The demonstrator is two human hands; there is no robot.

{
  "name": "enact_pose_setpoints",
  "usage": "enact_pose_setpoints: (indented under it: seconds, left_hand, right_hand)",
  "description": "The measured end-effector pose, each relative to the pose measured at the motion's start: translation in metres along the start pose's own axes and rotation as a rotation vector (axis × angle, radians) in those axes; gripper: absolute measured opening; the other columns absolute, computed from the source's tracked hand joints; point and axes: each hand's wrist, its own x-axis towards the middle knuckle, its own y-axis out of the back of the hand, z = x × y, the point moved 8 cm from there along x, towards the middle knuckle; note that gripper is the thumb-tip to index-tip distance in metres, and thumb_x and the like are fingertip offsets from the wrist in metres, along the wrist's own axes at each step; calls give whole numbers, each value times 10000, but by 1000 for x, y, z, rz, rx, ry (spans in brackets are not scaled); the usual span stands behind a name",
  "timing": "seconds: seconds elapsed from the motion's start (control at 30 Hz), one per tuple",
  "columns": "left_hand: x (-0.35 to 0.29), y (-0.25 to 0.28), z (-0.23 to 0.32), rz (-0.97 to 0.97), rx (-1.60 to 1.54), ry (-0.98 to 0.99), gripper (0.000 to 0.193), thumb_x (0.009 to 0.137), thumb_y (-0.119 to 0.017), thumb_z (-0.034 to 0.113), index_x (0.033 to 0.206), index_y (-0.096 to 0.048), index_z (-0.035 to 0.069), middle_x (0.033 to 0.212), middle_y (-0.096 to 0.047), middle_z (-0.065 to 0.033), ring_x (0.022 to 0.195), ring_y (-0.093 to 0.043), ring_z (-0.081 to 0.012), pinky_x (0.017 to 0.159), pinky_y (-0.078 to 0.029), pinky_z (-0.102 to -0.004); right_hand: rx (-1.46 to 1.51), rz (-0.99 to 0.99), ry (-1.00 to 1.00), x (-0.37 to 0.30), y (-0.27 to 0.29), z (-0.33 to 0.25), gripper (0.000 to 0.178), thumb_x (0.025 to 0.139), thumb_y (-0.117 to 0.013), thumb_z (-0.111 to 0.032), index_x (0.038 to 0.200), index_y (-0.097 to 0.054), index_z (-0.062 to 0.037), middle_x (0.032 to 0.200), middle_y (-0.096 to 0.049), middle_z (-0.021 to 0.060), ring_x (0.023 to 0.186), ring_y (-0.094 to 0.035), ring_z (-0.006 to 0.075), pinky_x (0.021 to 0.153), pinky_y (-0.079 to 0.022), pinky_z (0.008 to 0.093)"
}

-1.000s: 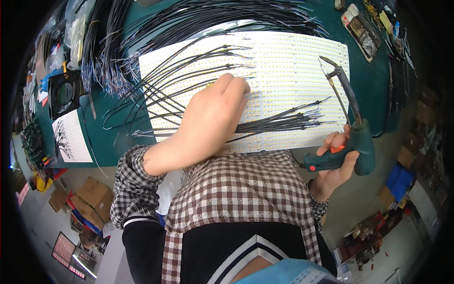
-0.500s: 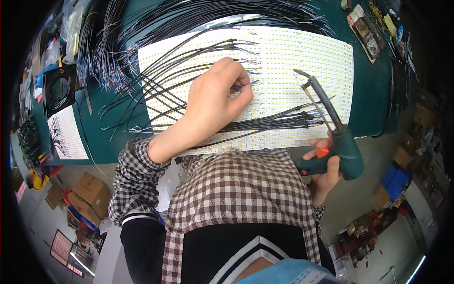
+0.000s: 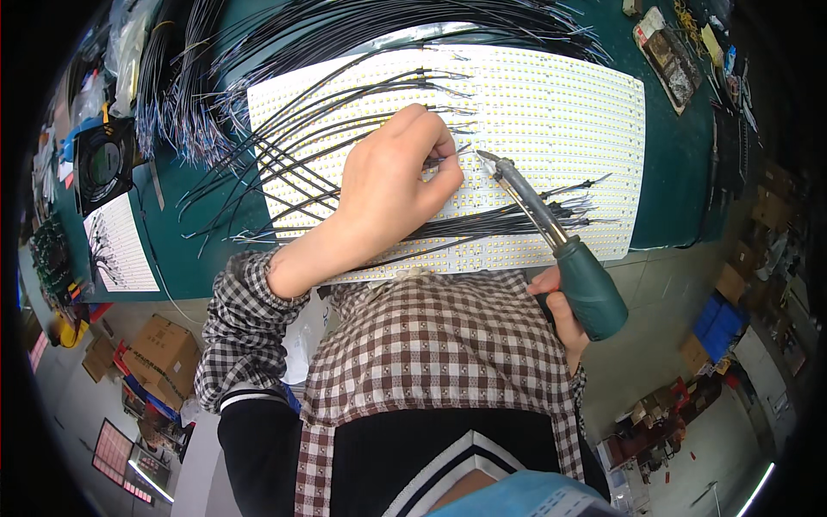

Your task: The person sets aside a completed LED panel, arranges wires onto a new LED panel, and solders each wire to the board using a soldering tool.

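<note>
My left hand [image 3: 398, 168] pinches a thin black cable over the middle of a white LED board [image 3: 568, 103]. The cable's stripped wire ends [image 3: 463, 149] poke out past the fingertips. In my right hand [image 3: 564, 310] is a green soldering gun [image 3: 590, 289], gripped by its handle, which is partly hidden. Its dark tip [image 3: 487, 157] points left and hovers close to those wire ends; whether it touches the board I cannot tell. Several black cables [image 3: 379, 82] run leftward from the board's centre line above my left hand. A loose bundle of black cables [image 3: 508, 222] lies across the board's near part.
Large bundles of black cables [image 3: 345, 43] lie along the far side of the green table [image 3: 185, 211]. A blackened tray [image 3: 670, 65] sits at the far right. To the left are a black fan [image 3: 105, 164] and a small white board with wires [image 3: 129, 250].
My right hand has turned the soldering gun and brought its tip left and down, from over the board's right half to beside my left fingertips. My left hand has barely moved.
</note>
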Motion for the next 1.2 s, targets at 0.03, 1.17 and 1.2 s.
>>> enact_pose_setpoints:
  seconds: [0.03,1.17,1.2]
  left_hand:
    - [0,0,0,-1,-1,-1,130,704,-647,47,745,-524,50,739,-546,-83,636,-586,-258,536,-462,-347]
    - [0,1,-1,-35,-4,25,126,709,-643,62,752,-526,47,748,-555,-81,634,-588,-255,541,-468,-346]
    - [0,1,-1,-33,2,16,124,711,-642,61,752,-526,46,749,-555,-81,636,-589,-256,542,-468,-346]
  right_hand:
    - [-64,0,11,0,0,0,209,773,-671,19,960,-591,69,827,-639,127,769,-627,195,726,-528,317]
    - [-36,45,9,-1,4,5,413,775,-707,-33,1119,-521,102,920,-650,183,823,-661,230,728,-563,331]
    - [-24,48,7,-1,4,5,413,777,-704,-30,1121,-519,103,924,-647,185,821,-659,235,731,-566,338]
